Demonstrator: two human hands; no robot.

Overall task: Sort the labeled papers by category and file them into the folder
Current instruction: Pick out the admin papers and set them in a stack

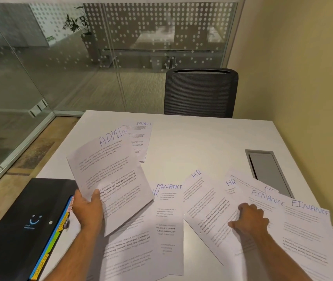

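A white counter with a grey cable hatch stands against a cream wall. Behind it sits a dark mesh chair. Frosted, dotted glass partitions enclose the room, with a potted plant beyond them.

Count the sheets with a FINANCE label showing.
3. One FINANCE sheet lies at centre, partly under the ADMIN sheet held up by the left hand. Two overlap at right: one by the right hand, one further right. Others may be hidden underneath.
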